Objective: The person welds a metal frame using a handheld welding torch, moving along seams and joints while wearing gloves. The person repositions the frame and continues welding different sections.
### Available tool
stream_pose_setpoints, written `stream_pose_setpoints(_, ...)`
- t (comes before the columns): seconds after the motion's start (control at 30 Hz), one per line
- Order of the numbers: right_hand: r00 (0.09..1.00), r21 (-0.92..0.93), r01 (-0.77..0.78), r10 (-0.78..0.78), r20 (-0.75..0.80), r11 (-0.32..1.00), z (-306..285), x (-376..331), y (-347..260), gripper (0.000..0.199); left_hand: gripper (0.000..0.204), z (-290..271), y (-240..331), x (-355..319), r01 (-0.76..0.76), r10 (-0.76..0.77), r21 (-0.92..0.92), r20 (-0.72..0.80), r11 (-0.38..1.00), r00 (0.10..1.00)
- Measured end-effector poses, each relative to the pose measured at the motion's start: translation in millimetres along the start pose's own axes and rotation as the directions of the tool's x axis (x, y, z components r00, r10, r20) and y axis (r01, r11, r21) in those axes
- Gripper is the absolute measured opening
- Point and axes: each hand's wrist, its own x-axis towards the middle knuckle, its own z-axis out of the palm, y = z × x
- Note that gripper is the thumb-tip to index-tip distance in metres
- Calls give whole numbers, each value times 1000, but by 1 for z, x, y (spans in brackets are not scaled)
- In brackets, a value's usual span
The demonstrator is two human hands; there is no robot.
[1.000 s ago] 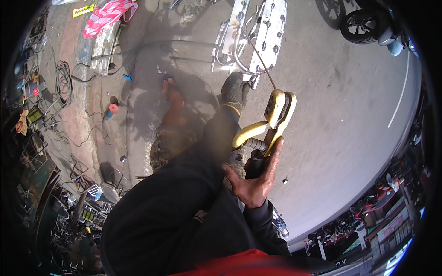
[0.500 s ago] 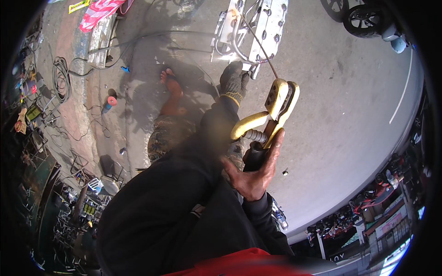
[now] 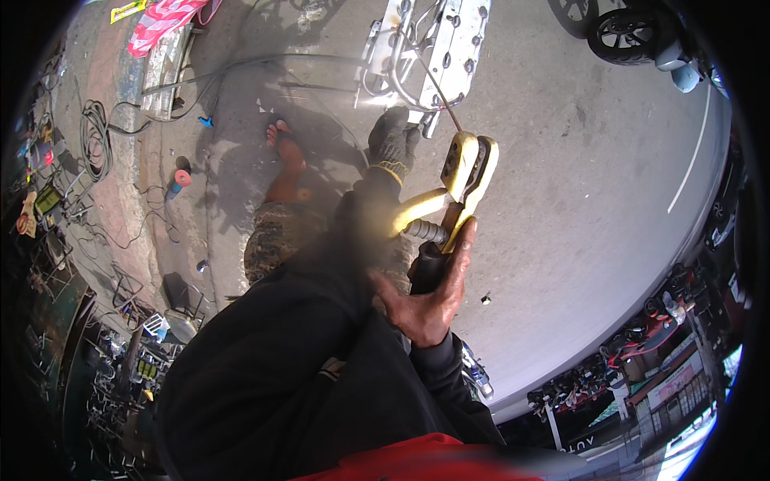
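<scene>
My right hand (image 3: 433,309), bare, is wrapped round the black handle of a yellow welding electrode holder (image 3: 473,172). Its index finger lies stretched along the holder's side. From the jaws a thin welding rod (image 3: 438,90) slants up and left over a pale metal frame (image 3: 451,64) of flat bars and bent tubes, lying on the ground. A dark knitted glove covers my left hand (image 3: 391,136), which is closed at the frame's near left corner; shadow partly hides its fingers. My left sleeve is blurred by a pale smear beside the holder.
My foot (image 3: 287,160) is on the concrete, left of the glove. Cables trail leftward to a coil (image 3: 95,140). A blue-and-red cylindrical thing (image 3: 178,183) stands farther left, below a worn bench (image 3: 167,76) with striped cloth (image 3: 160,26). A motorcycle wheel (image 3: 626,36) is at far right.
The whole view has shifted slightly, so everything sits a little farther left. Both hands keep their holds, and the electrode holder is slightly nearer the frame.
</scene>
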Motion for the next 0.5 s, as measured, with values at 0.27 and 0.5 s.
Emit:
stream_pose_setpoints(0.27,999,29,-34,34,12,999,1,4,1,128,22,-1,0,-1,3,-3,8,-6,1000,1000)
stream_pose_setpoints(0.5,1000,-74,9,-8,10,997,0,2,3,129,21,0,-2,-1,-4,4,20,-6,1000,1000)
